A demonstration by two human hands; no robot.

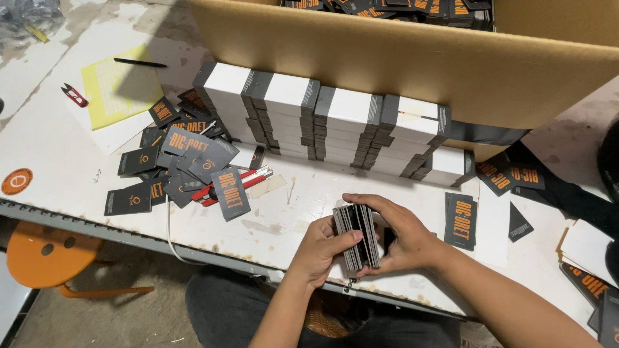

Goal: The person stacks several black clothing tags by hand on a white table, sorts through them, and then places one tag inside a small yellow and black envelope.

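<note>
Nearest the camera, both hands grip one thick stack of dark grey card tags [356, 236] just above the front edge of the white worktop [64, 167]. The left hand [320, 248] pinches the stack's near side between thumb and fingers; the right hand [403, 235] wraps over the far side, fingers curled across the top. The cards stand on edge, pressed together. Judgement: the step in hand is squaring a counted bundle. The next move calls for firm, even pressure so that no card slips from the middle.

To the right of the hands a small pile of dark rectangular tags with orange lettering [461, 220] lies flat, a dark triangular offcut [520, 225] just beside it. Further right, more such tags lie at the worktop's edge.

To the left, a loose heap of dark tags [180, 167] is scattered face up and face down over a red-handled tool [222, 187], partly hidden. A round orange sticker [17, 181] sits at the far left.

Beyond, a row of banded white and grey card bundles [335, 122] lines up against a brown cardboard box wall [412, 64]. Further left lie a yellow paper sheet [119, 87], red thread snips [75, 95] and a black pen [140, 62]. Inside the box, more dark tags show
</note>
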